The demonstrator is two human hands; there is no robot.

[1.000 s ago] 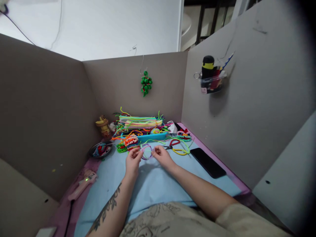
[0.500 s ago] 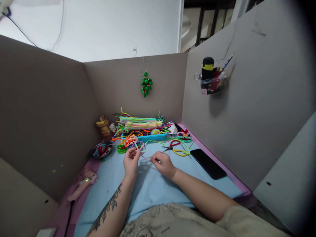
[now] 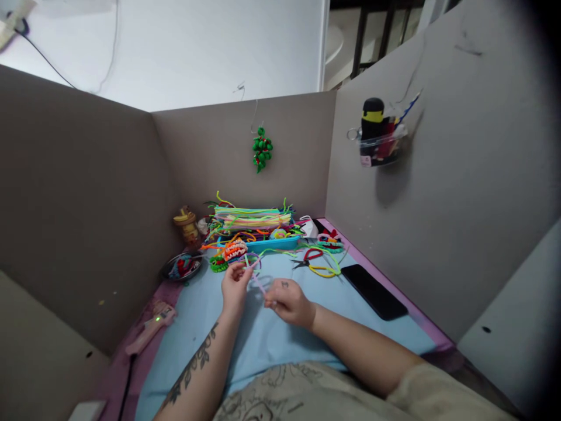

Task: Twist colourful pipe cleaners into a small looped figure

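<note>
Blue mat point(image 3: 280, 333), pipe cleaner point(image 3: 256, 279) now pulled straight from loop, pinched by left hand point(image 3: 234, 286), right hand point(image 3: 289, 303) drawn nearer.

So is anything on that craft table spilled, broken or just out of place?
Nothing looks broken. The one untidy spot is the blue tray at the back: loose pipe cleaners stick out over its edges onto the blue mat. Both hands, left hand and right hand, pinch one pale pipe cleaner.
</note>
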